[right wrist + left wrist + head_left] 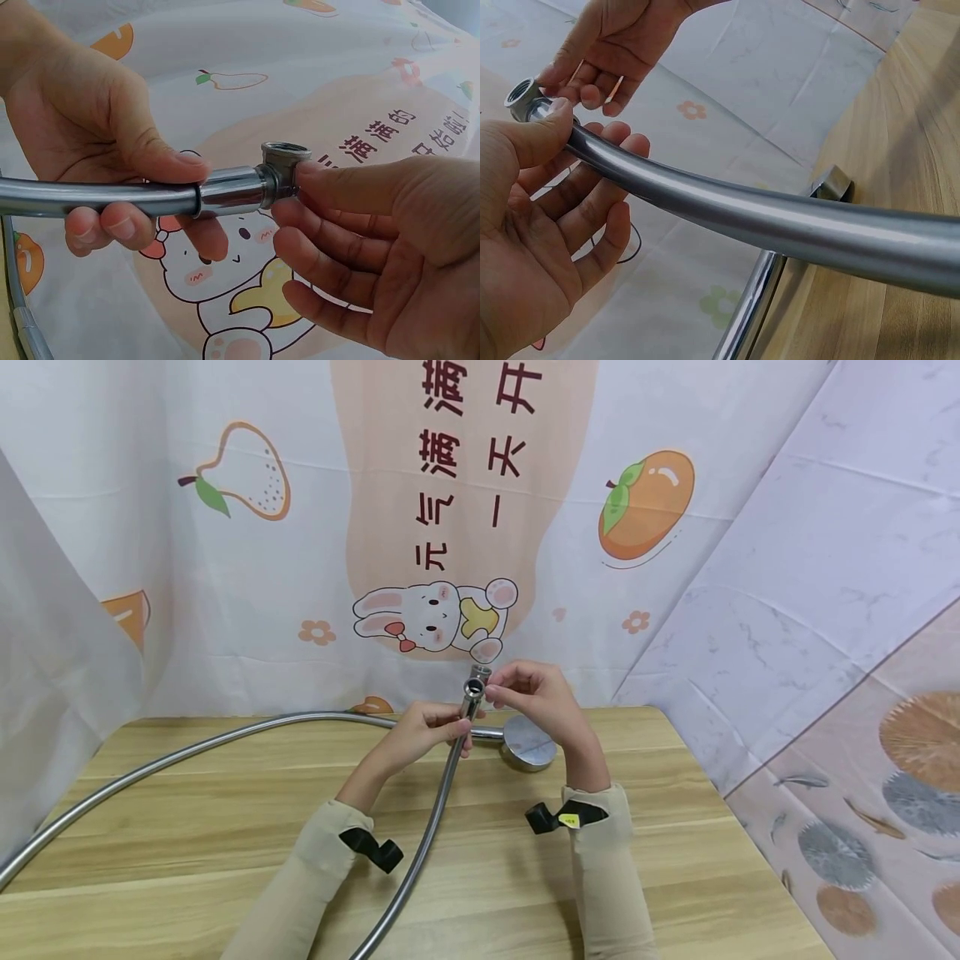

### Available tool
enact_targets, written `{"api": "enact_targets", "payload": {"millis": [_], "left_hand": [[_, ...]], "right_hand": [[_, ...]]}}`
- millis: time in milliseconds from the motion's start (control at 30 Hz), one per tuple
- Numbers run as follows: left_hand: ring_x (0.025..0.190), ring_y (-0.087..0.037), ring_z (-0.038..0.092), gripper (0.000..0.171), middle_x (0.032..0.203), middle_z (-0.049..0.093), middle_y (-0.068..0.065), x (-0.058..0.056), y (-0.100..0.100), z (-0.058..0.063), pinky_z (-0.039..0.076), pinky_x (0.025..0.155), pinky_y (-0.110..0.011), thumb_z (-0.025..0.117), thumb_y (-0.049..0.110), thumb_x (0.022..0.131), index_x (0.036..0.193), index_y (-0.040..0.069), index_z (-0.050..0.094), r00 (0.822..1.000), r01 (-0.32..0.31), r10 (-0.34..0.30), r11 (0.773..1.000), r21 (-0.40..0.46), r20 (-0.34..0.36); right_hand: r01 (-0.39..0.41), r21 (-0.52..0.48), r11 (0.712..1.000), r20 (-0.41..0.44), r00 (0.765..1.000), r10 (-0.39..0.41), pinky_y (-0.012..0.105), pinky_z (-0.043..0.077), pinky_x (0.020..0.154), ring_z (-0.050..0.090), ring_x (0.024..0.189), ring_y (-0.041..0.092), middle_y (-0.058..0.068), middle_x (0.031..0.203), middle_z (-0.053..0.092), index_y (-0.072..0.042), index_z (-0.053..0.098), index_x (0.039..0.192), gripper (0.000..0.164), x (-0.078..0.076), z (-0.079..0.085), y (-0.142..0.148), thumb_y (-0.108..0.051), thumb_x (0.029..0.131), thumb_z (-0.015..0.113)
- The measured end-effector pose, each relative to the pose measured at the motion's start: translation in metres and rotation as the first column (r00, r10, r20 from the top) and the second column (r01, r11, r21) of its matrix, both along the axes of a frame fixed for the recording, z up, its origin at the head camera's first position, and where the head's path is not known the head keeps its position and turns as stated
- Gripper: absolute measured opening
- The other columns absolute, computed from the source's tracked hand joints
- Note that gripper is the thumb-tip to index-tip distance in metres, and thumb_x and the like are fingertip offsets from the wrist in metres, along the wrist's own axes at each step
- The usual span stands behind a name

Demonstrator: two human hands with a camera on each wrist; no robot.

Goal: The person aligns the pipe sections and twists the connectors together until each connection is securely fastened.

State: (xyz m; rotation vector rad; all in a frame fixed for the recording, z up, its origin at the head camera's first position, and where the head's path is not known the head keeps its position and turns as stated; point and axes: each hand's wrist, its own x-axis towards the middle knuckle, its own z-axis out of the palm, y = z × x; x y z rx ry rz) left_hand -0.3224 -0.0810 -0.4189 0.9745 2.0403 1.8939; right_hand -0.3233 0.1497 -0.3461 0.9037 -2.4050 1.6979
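My left hand (423,732) grips a silver flexible shower hose (97,196) just below its smooth chrome end sleeve (231,189). At the tip of that sleeve sits a short metal pipe fitting (283,166), its threaded round mouth facing up in the right wrist view. My right hand (542,700) pinches the fitting between thumb and forefinger; the other fingers curl loosely beneath. In the left wrist view the open mouth of the fitting shows left of the right thumb. Both hands are raised over the far part of the table.
A round chrome shower head (528,745) lies on the wooden table (675,860) behind the hands, its handle pointing left. The hose sweeps along the table's left side and also comes down toward the near edge. A printed curtain (300,568) hangs behind the table.
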Motion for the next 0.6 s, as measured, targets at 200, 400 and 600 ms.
{"api": "enact_targets", "payload": {"millis": [200,400,600], "left_hand": [[0.077,-0.019,0.073,0.032,0.083,0.072,-0.012,-0.001,-0.001,-0.001,0.060,0.077,-0.033,0.058,0.021,0.105,0.128,0.000,0.068,1.000,0.005,-0.005,1.000,0.005,-0.014],[0.077,-0.018,0.073,0.030,0.084,0.072,-0.013,0.000,-0.001,0.001,0.061,0.077,-0.034,0.057,0.019,0.106,0.122,-0.002,0.070,1.000,0.005,-0.004,1.000,0.010,-0.026],[0.077,-0.019,0.072,0.028,0.084,0.071,-0.013,-0.001,-0.002,0.001,0.061,0.077,-0.034,0.057,0.017,0.106,0.123,-0.002,0.070,1.000,0.012,-0.012,1.000,0.021,-0.023]], "right_hand": [[0.013,0.005,1.000,0.013,1.000,-0.013,0.027,0.058,0.069,0.066,0.071,0.014,0.012,0.086,0.070,0.003,0.064,0.101,0.015,-0.001,-0.002,-0.006,-0.001,0.091,0.074],[-0.046,-0.024,0.999,-0.003,0.999,0.046,0.029,0.059,0.069,0.068,0.068,0.014,0.021,0.090,0.069,0.003,0.056,0.132,0.045,-0.001,-0.003,-0.011,0.004,0.090,0.073],[-0.082,-0.002,0.997,-0.027,0.996,0.082,0.035,0.061,0.073,0.072,0.075,0.017,0.022,0.099,0.069,-0.001,0.058,0.136,0.045,-0.003,-0.005,-0.014,0.004,0.093,0.070]]}}
